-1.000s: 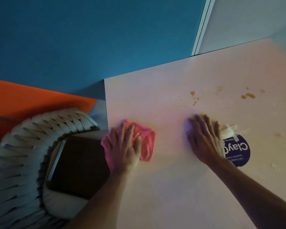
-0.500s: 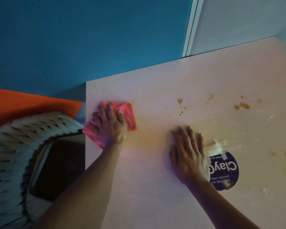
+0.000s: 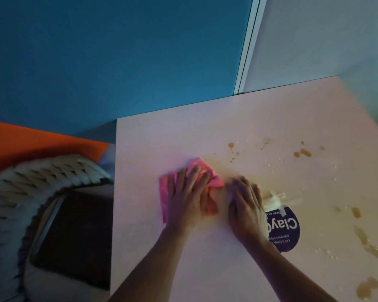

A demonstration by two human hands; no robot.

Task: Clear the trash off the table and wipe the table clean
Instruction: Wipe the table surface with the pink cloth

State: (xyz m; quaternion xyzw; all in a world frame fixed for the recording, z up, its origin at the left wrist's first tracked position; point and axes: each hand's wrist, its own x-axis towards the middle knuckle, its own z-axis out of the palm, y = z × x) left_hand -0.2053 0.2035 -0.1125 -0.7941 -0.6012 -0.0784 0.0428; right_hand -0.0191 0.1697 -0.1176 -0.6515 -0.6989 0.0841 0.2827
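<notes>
Two hands flat on bench (image 3: 153, 247). Left hand (image 3: 187, 201) fingers straight, pressing pink cloth (image 3: 210, 177), crumpled, long axis roughly near-to-far, bench centre-left. Right hand (image 3: 246, 211) just beside, fingers straight, holding nothing. Brown spills (image 3: 302, 153) to the right.

1. Both forearms are showing bare up to the frame's lower edge; no sleeve is showing.
2. The left grip (image 3: 187, 198) is wearing no glove or ring.
3. The right grip (image 3: 246, 211) is showing bare fingers too.
</notes>
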